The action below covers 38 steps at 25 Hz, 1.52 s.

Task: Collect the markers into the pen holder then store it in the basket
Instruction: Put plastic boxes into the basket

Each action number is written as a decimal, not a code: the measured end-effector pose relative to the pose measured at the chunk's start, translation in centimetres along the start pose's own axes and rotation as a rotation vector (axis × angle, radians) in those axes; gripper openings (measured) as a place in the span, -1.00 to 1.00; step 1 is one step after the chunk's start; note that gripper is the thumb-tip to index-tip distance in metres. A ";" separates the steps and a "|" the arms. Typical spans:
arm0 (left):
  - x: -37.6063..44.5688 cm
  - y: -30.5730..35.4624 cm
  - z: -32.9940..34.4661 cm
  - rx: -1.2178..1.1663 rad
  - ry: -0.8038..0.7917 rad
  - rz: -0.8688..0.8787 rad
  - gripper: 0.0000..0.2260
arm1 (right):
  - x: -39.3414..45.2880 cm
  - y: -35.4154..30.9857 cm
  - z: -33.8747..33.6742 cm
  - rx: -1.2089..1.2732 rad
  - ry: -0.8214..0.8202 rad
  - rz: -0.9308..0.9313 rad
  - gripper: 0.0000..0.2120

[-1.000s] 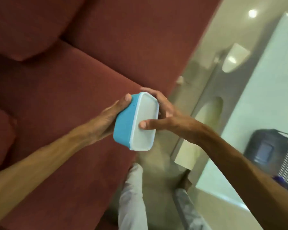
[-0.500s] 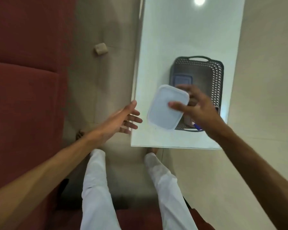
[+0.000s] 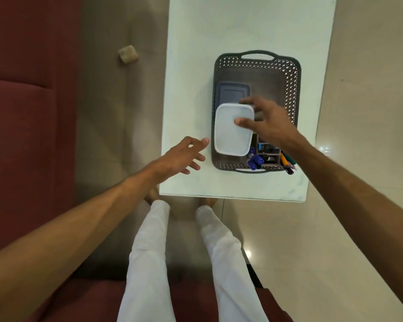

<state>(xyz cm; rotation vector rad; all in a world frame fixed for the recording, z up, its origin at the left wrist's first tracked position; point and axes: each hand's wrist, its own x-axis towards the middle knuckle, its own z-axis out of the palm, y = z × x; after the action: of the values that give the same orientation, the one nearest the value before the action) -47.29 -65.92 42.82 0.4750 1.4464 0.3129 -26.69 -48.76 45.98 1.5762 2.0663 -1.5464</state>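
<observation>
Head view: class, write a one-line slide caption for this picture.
Right hand holds a white-lidded box over the basket with the pen holder inside; left hand open.

White-lidded rectangular plastic container and right hand hide most of brown pen holder; marker bodies unseen.

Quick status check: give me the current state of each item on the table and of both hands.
basket: upright on the white table.
pen holder: in the basket's near end, markers sticking out.
white-lidded container: lid on, gripped over the basket.
dark container: lidded, lying in the basket.
right hand: grips the white-lidded container.
left hand: open, holding nothing.
</observation>
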 end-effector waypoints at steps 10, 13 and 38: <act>-0.1 -1.2 2.3 -0.015 0.062 -0.002 -0.60 | 1.7 2.2 3.1 -0.443 -0.113 0.059 -0.52; -0.4 -2.0 1.7 -0.028 0.066 -0.019 -0.64 | 1.6 1.9 3.5 -0.396 -0.112 0.080 -0.52; 2.5 -3.2 -20.6 0.408 0.292 0.061 -0.76 | 11.3 -11.7 3.4 -0.441 0.185 -0.333 -0.67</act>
<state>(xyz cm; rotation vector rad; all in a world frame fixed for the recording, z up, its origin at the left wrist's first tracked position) -67.64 -65.05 37.94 0.8309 1.7927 0.1361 -42.37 -43.28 44.88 1.3008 2.6468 -0.9383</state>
